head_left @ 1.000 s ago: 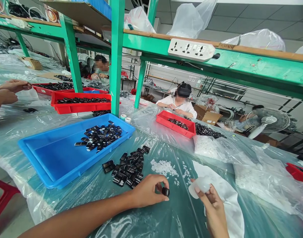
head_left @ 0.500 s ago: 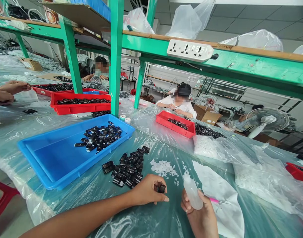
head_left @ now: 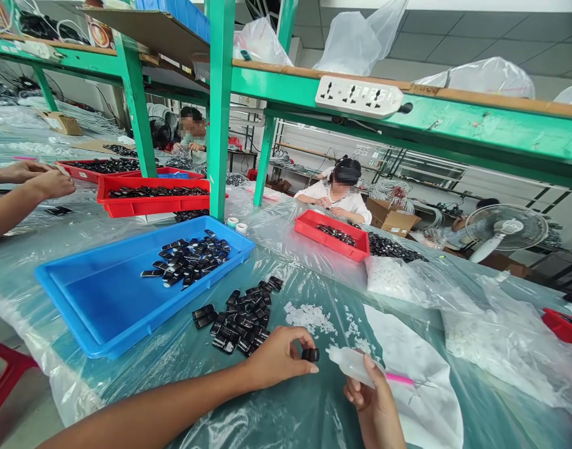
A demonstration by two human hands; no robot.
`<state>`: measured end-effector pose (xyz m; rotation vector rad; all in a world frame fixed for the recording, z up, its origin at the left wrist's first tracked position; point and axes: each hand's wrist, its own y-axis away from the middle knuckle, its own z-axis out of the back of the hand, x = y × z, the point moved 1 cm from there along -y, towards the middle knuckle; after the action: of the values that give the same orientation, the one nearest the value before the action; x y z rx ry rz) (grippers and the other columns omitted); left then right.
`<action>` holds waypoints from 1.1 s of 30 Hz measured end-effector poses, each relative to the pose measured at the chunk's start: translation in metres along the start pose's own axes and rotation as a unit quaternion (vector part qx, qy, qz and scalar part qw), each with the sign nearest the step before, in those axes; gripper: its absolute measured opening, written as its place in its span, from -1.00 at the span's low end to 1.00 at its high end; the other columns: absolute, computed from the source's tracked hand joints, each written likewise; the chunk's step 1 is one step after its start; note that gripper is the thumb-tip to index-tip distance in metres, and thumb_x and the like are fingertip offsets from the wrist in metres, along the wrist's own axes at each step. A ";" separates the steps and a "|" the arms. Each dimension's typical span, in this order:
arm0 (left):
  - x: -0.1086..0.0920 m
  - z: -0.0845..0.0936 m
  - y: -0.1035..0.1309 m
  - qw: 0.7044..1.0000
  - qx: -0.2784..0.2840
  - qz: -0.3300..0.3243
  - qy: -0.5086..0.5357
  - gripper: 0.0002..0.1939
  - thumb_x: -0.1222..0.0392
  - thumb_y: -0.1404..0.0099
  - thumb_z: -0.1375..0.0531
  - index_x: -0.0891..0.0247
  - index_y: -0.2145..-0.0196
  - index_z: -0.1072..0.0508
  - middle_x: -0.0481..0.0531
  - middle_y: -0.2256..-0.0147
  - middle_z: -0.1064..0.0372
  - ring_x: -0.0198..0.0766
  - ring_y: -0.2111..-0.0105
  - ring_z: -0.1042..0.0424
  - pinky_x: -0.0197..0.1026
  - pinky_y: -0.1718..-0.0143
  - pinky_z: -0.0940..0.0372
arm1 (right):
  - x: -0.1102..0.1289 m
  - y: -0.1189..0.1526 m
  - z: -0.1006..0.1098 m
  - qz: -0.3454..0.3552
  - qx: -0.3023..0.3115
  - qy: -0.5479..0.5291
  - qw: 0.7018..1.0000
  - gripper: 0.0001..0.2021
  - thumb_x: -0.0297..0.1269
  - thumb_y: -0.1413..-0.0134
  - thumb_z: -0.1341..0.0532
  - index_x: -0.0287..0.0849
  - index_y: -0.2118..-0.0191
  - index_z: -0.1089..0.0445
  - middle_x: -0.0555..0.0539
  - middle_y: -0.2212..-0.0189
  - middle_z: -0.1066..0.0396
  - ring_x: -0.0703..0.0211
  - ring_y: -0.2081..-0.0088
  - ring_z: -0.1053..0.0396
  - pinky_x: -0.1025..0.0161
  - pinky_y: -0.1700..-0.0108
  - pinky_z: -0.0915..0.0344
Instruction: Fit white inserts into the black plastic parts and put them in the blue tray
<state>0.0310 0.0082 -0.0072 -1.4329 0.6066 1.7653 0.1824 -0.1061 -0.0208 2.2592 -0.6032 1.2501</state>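
Note:
Between the thumb and fingers of my left hand (head_left: 286,357) is a small black part (head_left: 310,355), just above the green table. My right hand (head_left: 372,390) grips a translucent squeeze bottle (head_left: 355,366), tilted so that its nozzle points left toward the black part, with a gap between them. A pile of black parts (head_left: 242,318) lies beyond my left hand. Small white pieces (head_left: 310,317) are scattered farther forward, between the pile and a white cloth (head_left: 407,368). A pink stick (head_left: 400,378) rests on the cloth beside my right hand.
A blue tray (head_left: 112,337) with black parts stands at the left, red trays (head_left: 332,233) farther back. Plastic bags of white pieces (head_left: 393,279) lie at the right. A green shelf frame (head_left: 220,112) rises ahead. Another person's hands (head_left: 49,183) are at the far left; other people sit across.
The bottle has tipped from nearly upright to lying leftward, its nozzle now nearer the black part. My left hand shows more of the part. The other person's hands at the left have moved.

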 end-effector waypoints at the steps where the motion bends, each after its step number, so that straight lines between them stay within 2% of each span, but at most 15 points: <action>1: 0.000 0.000 0.000 1.000 -0.003 -0.001 -0.009 -0.71 0.11 -0.02 -0.31 0.32 0.35 -0.40 -0.12 0.61 -0.24 -0.40 0.62 -0.23 -0.40 0.61 -0.04 | 0.000 0.001 -0.001 0.006 -0.005 0.018 1.000 -0.64 -0.01 0.05 -0.24 -0.19 0.23 -0.33 0.17 0.73 -0.08 0.40 0.66 0.04 0.38 0.57 -0.03; 4: -0.001 0.000 0.000 0.999 -0.009 -0.002 -0.034 -0.71 0.09 -0.02 -0.31 0.31 0.35 -0.40 -0.13 0.62 -0.21 -0.37 0.60 -0.25 -0.40 0.59 -0.06 | 0.001 0.004 -0.003 0.025 -0.026 0.074 0.997 -0.59 0.03 0.10 -0.26 -0.20 0.23 -0.33 0.16 0.73 -0.09 0.39 0.66 0.01 0.38 0.56 -0.02; 12: -0.001 0.000 0.001 0.995 -0.015 -0.031 -0.098 -0.75 0.08 -0.04 -0.29 0.27 0.38 -0.40 -0.10 0.49 -0.30 -0.39 0.55 -0.25 -0.39 0.56 -0.08 | 0.008 0.012 -0.008 0.070 -0.074 0.206 0.973 -0.51 0.09 0.20 -0.29 -0.20 0.23 -0.33 0.12 0.71 -0.15 0.30 0.59 -0.06 0.35 0.54 -0.01; 17: -0.001 0.001 0.001 0.992 -0.017 -0.035 -0.121 -0.77 0.07 -0.06 -0.28 0.26 0.38 -0.40 -0.09 0.47 -0.31 -0.38 0.53 -0.25 -0.39 0.55 -0.08 | 0.011 0.020 -0.013 0.134 -0.091 0.268 0.949 -0.55 0.09 0.24 -0.29 -0.14 0.27 -0.35 0.03 0.45 -0.38 0.20 0.42 -0.26 0.32 0.38 -0.17; 22: -0.001 0.001 0.001 0.991 -0.020 -0.042 -0.122 -0.77 0.08 -0.05 -0.29 0.26 0.38 -0.42 -0.07 0.44 -0.33 -0.37 0.51 -0.27 -0.39 0.52 -0.12 | 0.014 0.028 -0.019 0.172 -0.094 0.308 0.931 -0.56 0.09 0.23 -0.28 -0.13 0.28 -0.34 -0.01 0.37 -0.40 0.11 0.30 -0.30 0.29 0.27 -0.21; 25: 0.001 0.000 0.000 0.995 -0.013 -0.036 -0.097 -0.75 0.08 -0.05 -0.29 0.27 0.35 -0.43 -0.06 0.45 -0.35 -0.36 0.51 -0.30 -0.38 0.52 -0.14 | 0.014 0.027 -0.017 0.168 -0.099 0.305 0.932 -0.56 0.09 0.22 -0.27 -0.14 0.27 -0.35 -0.02 0.37 -0.39 0.11 0.32 -0.30 0.29 0.29 -0.20; 27: 0.002 0.000 0.000 0.998 -0.003 -0.025 -0.064 -0.73 0.07 -0.06 -0.29 0.28 0.32 -0.43 -0.04 0.44 -0.37 -0.34 0.50 -0.32 -0.37 0.51 -0.16 | 0.014 0.024 -0.013 0.156 -0.095 0.280 0.942 -0.56 0.09 0.19 -0.27 -0.14 0.26 -0.35 0.01 0.42 -0.37 0.20 0.42 -0.25 0.30 0.36 -0.17; 30: 0.003 0.001 0.000 1.000 0.011 -0.014 -0.019 -0.69 0.08 -0.05 -0.29 0.30 0.27 -0.42 0.02 0.38 -0.40 -0.31 0.47 -0.37 -0.36 0.48 -0.19 | 0.012 0.018 -0.008 0.133 -0.076 0.211 0.965 -0.57 0.07 0.14 -0.25 -0.15 0.22 -0.33 0.08 0.56 -0.29 0.31 0.56 -0.13 0.33 0.47 -0.12; 33: 0.000 0.002 0.000 1.000 0.019 -0.016 0.006 -0.69 0.10 -0.05 -0.29 0.31 0.26 -0.42 0.05 0.34 -0.41 -0.27 0.43 -0.40 -0.34 0.45 -0.22 | 0.010 0.013 -0.005 0.113 -0.059 0.130 0.983 -0.58 0.03 0.08 -0.24 -0.16 0.17 -0.32 0.08 0.58 -0.29 0.31 0.56 -0.15 0.32 0.47 -0.15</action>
<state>0.0298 0.0098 -0.0069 -1.4211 0.6165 1.7125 0.1764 -0.1153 -0.0071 1.9310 -0.8261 1.5444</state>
